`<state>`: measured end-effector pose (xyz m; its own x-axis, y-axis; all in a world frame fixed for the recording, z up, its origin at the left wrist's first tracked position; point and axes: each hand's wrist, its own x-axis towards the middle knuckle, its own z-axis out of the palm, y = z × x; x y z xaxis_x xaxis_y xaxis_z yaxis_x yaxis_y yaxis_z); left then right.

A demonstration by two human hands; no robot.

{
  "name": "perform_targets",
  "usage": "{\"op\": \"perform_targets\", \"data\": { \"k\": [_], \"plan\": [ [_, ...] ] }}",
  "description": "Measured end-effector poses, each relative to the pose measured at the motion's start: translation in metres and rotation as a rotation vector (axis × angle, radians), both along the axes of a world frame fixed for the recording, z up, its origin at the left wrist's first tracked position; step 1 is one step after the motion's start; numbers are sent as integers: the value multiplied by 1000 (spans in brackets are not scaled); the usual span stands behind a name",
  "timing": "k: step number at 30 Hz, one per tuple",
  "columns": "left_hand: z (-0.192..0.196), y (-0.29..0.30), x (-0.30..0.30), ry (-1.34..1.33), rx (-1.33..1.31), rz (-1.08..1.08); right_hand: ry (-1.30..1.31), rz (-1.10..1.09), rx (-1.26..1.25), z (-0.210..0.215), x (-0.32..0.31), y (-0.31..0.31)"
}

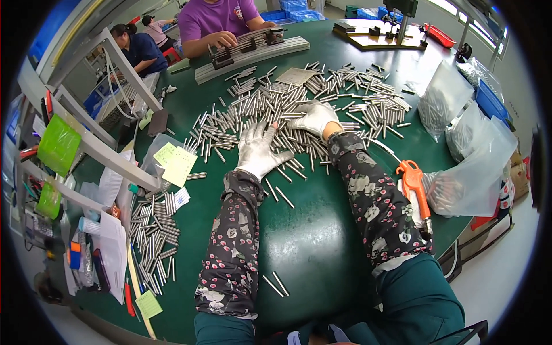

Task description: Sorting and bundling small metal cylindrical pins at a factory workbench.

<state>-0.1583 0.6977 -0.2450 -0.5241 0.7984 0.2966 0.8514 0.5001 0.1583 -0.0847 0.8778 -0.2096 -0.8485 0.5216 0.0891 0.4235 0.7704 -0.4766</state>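
A wide heap of short silver metal pins (pixel 253 109) lies across the green table before me. My left hand (pixel 259 150), in a white glove, rests palm down on the heap's near edge with its fingers spread. One fingertip pokes bare out of the glove. To the right, my right hand (pixel 315 119), gloved too, lies over the pins with its fingers stretched leftward; its palm side is hidden. A few loose pins (pixel 284 197) are scattered just below my left hand, and two more pins (pixel 276 283) lie close to me.
At left, another pin pile (pixel 152 241) sits beside yellow notes (pixel 175 164) and papers. An orange air gun (pixel 414 187) and plastic bags of pins (pixel 445 98) stand at right. Across the table, a person in purple (pixel 213 26) handles a metal rail fixture (pixel 253 57). A metal stand (pixel 379 34) is far right.
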Motion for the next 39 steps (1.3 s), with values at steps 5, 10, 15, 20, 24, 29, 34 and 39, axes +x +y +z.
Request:
{"op": "perform_targets", "data": {
  "k": [5, 10, 15, 20, 24, 29, 34, 39],
  "plan": [
    [3, -16, 9, -101, -21, -89, -11, 30, 60, -11, 13, -27],
    [2, -52, 28, -167, 12, -127, 36, 125, 96, -6, 38, -65],
    [5, -81, 59, -176, -6, -83, -16, 170, 114, -2, 64, -98],
    [2, -100, 88, -166, -9, -68, 83, 249, 116, -10, 93, -119],
    [-6, -115, 108, -130, -4, -60, 64, 311, 144, -6, 115, -135],
    [4, -128, 137, -148, -23, -63, 48, 359, 194, -6, 142, -144],
    [13, -153, 166, -22, -93, 42, 150, 396, 330, 6, 174, -147],
    [6, -196, 218, -102, -128, 109, 135, 373, 329, 2, 258, -155]
  ]
}}
